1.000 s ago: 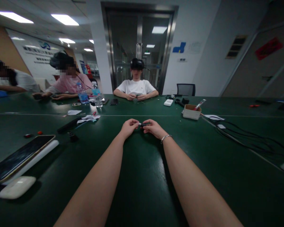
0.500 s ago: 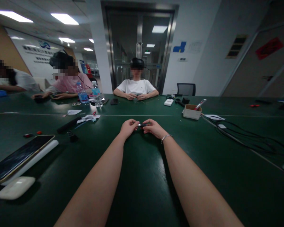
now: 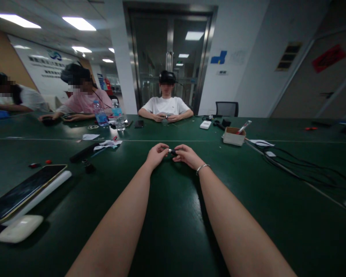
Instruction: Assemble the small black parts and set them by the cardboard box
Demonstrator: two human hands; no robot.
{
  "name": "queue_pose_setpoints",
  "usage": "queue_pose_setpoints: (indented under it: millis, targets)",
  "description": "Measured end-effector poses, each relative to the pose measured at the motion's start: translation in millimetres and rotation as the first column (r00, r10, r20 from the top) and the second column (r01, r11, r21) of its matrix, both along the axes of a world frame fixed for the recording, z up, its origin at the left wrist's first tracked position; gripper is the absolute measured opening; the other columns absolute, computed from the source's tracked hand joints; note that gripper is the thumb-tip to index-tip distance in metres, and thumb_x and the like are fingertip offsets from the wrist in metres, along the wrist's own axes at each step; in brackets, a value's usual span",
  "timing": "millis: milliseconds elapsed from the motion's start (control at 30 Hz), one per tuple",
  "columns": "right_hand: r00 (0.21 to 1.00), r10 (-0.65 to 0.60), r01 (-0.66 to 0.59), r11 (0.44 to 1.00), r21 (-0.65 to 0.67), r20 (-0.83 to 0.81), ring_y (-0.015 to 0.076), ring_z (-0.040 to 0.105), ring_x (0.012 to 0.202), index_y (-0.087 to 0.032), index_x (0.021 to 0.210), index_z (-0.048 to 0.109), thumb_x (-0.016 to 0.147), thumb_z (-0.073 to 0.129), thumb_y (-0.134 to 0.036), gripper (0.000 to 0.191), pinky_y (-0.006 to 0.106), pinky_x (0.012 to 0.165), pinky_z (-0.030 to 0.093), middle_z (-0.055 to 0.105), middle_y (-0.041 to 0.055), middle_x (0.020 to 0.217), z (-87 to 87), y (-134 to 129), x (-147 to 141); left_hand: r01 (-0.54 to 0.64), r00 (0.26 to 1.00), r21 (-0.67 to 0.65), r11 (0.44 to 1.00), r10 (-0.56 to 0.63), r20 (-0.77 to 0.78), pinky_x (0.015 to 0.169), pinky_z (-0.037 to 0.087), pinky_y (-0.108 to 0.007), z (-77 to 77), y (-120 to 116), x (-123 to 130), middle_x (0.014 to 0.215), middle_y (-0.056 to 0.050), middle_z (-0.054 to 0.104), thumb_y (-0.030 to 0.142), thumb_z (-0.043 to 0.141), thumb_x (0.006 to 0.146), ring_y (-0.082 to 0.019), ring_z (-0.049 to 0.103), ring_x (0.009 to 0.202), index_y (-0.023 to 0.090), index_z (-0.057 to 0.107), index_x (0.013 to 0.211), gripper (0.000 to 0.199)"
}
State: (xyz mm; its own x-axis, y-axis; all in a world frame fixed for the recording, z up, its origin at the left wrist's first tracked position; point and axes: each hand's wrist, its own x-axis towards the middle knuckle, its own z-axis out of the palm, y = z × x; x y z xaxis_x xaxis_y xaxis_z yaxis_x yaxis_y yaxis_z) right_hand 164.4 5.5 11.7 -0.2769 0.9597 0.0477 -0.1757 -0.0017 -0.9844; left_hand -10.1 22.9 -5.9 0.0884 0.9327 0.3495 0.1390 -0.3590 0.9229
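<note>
Green and dull-shining, the long bench (image 3: 173, 207) runs across an office room, with metal-framed glass doors (image 3: 152, 50) standing behind its far side and ceiling lights (image 3: 79, 23) glowing at the upper left. Over the middle of the near half, the left hand (image 3: 158, 154) and the right hand (image 3: 186, 155) face each other, fingertips almost meeting around a small black-and-silver piece (image 3: 172, 152). The left hand is closed on its silver end, thumb and fingers pinching it; the right hand grips the dark end in the same way. The piece looks like a short cylinder, though it is too small and dim to be sure. A silver bracelet (image 3: 202, 168) circles the right wrist. Off to the left lie a black tube (image 3: 83, 152), a stubby dark fitting (image 3: 88, 166) beside it, and crumpled paper (image 3: 108, 144) near the tube's far end. Closer in, at the left edge, a phone (image 3: 25, 190) rests on a white slab, with a rounded white case (image 3: 20, 229) just beside them. Two plastic bottles (image 3: 118, 118) stand upright farther back. On the right, an open box (image 3: 233, 137) holds a slim item that leans out over its rim, and black cables (image 3: 302, 165) loop over the surface. Across the bench sits a person in a white shirt (image 3: 166, 105), hands together on the bench.
</note>
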Motion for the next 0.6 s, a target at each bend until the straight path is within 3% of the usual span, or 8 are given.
queue_pose_setpoints:
  millis: [200, 367, 467, 600]
  targets:
    - [1.0, 0.009, -0.008, 1.0, -0.022, 0.013, 0.0133, 0.069, 0.059, -0.012, 0.099, 0.056, 0.083, 0.052, -0.002, 0.02, 0.026, 0.063, 0.059, 0.069, 0.005, 0.074, 0.2, 0.7, 0.3, 0.02, 1.0, -0.013, 1.0, -0.019, 0.006, 0.061, 0.043, -0.025, 2.3, -1.2, -0.7, 0.065, -0.001, 0.062, 0.039, 0.066, 0.069, -0.013, 0.059, 0.062, 0.016, 0.063, 0.085, 0.029]
    - [0.999, 0.004, -0.003, 1.0, -0.013, 0.054, 0.0128, 0.068, 0.056, -0.012, 0.091, 0.061, 0.077, 0.064, -0.005, 0.016, 0.024, 0.058, 0.058, 0.068, 0.0046, 0.069, -1.5, 2.7, -0.7, 0.036, 0.999, -0.01, 0.999, -0.036, 0.024, 0.064, 0.045, -0.026, 5.0, -3.8, -0.6, 0.071, -0.003, 0.065, 0.037, 0.07, 0.065, -0.014, 0.06, 0.066, 0.015, 0.065, 0.088, 0.033]
    - [0.985, -0.017, 0.004, 0.997, 0.076, 0.171, 0.0076, 0.059, 0.044, -0.012, 0.085, 0.064, 0.071, 0.069, -0.005, 0.016, 0.017, 0.046, 0.051, 0.064, -0.0001, 0.061, -4.1, 5.6, -1.1, 0.031, 0.999, 0.009, 0.999, -0.032, 0.008, 0.066, 0.045, -0.028, 3.5, -2.0, -1.3, 0.075, -0.005, 0.067, 0.038, 0.07, 0.065, -0.014, 0.059, 0.066, 0.015, 0.067, 0.089, 0.033]
    - [0.911, -0.106, 0.018, 0.976, 0.218, 0.4, 0.0023, 0.047, 0.036, -0.013, 0.084, 0.068, 0.068, 0.073, -0.011, 0.017, 0.012, 0.034, 0.036, 0.062, -0.0019, 0.06, -5.9, 8.9, -2.9, 0.056, 0.998, 0.023, 0.998, -0.056, 0.002, 0.074, 0.047, -0.03, 0.9, 1.1, -2.1, 0.083, -0.007, 0.069, 0.037, 0.071, 0.065, -0.016, 0.062, 0.074, 0.016, 0.068, 0.087, 0.031]
